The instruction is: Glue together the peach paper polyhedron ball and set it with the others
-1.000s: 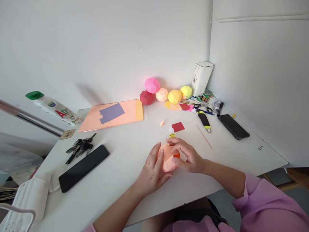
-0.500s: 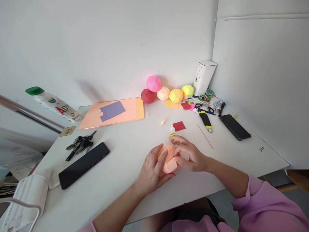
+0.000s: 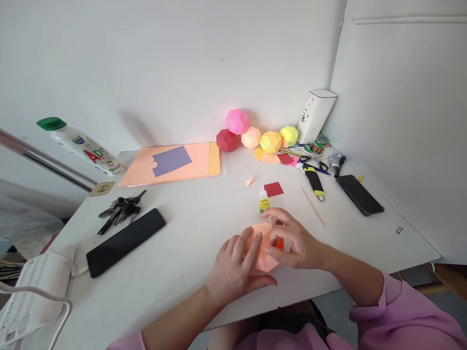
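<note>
A faceted peach paper ball (image 3: 263, 260) is between my two hands, low in the middle of the view. My left hand (image 3: 235, 266) wraps it from the left, fingers across its top and thumb stretched below. At the ball's right edge, beside an orange-lit opening, my right hand (image 3: 297, 241) pinches the paper between bent fingers and thumb. The fingers partly hide that rim. Just beyond the right fingertips stands a small glue bottle (image 3: 264, 203) with a yellow-green label. A red paper piece (image 3: 273, 189) lies behind the bottle, and a small peach scrap (image 3: 249, 181) lies to its left.
Several finished paper balls (image 3: 237, 121) line the wall. Peach sheets (image 3: 197, 165) with a purple piece (image 3: 171, 161) lie at back left. Keys (image 3: 124, 209) and a black phone (image 3: 126, 242) are left; a utility knife (image 3: 314, 182), thin stick (image 3: 314, 207) and another phone (image 3: 360, 194) are right.
The view has shifted slightly. Both hands and the ball sit a little lower and farther right, and more of the glue bottle shows. The front paper panel now stands out less from the ball.
</note>
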A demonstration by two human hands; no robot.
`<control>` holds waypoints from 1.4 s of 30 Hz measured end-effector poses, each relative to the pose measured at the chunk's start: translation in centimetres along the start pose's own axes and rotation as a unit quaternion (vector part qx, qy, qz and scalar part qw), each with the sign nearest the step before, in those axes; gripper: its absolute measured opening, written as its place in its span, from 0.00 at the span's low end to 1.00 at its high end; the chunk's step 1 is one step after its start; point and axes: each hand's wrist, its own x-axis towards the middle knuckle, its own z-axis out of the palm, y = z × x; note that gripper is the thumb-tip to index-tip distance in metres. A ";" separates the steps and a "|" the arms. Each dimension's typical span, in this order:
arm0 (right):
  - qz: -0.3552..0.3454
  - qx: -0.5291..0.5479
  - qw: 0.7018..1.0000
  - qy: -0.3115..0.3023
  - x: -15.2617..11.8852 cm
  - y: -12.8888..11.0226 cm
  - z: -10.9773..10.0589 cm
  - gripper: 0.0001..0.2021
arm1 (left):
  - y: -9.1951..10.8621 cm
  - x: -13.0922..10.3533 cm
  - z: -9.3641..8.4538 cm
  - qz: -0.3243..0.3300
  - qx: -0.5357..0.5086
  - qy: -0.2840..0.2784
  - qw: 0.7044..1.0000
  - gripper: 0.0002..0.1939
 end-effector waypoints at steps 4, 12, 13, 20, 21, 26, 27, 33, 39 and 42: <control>-0.004 0.020 1.000 -0.004 0.0 0.5 -0.5 0.06 | 0.2 -0.1 -0.5 -0.009 -0.016 0.038 0.999 0.32; 0.056 0.017 0.994 -0.092 -0.1 0.3 -1.5 0.09 | 0.5 0.2 -0.6 -0.024 -0.116 0.061 0.991 0.23; 0.074 0.009 0.991 -0.110 -0.1 0.2 -1.7 0.10 | 0.5 0.1 -0.6 -0.027 -0.120 0.054 0.991 0.22; 0.130 -0.003 0.968 -0.216 0.4 -0.6 -2.8 0.13 | 0.3 -0.1 -0.3 -0.046 -0.109 0.056 0.991 0.29; 0.130 0.001 0.966 -0.225 0.4 -0.6 -2.9 0.13 | 0.2 -0.1 -0.4 -0.045 -0.105 0.055 0.992 0.30; 0.135 0.049 0.958 -0.249 0.5 -0.2 -3.1 0.12 | 0.3 0.1 -0.6 -0.052 -0.082 0.053 0.994 0.31; 0.135 0.064 0.957 -0.249 0.5 -0.1 -3.1 0.11 | 0.4 0.2 -0.7 -0.052 -0.078 0.054 0.994 0.31; 0.149 0.141 0.946 -0.252 0.8 0.7 -3.4 0.12 | 0.5 0.3 -0.9 -0.038 -0.054 0.058 0.996 0.30; 0.157 0.189 0.933 -0.262 1.1 0.8 -3.2 0.11 | 0.5 0.1 -1.2 -0.042 -0.080 0.054 0.994 0.31; 0.133 0.199 0.933 -0.268 1.1 0.8 -2.7 0.10 | 0.5 0.1 -1.5 -0.044 -0.150 0.030 0.987 0.29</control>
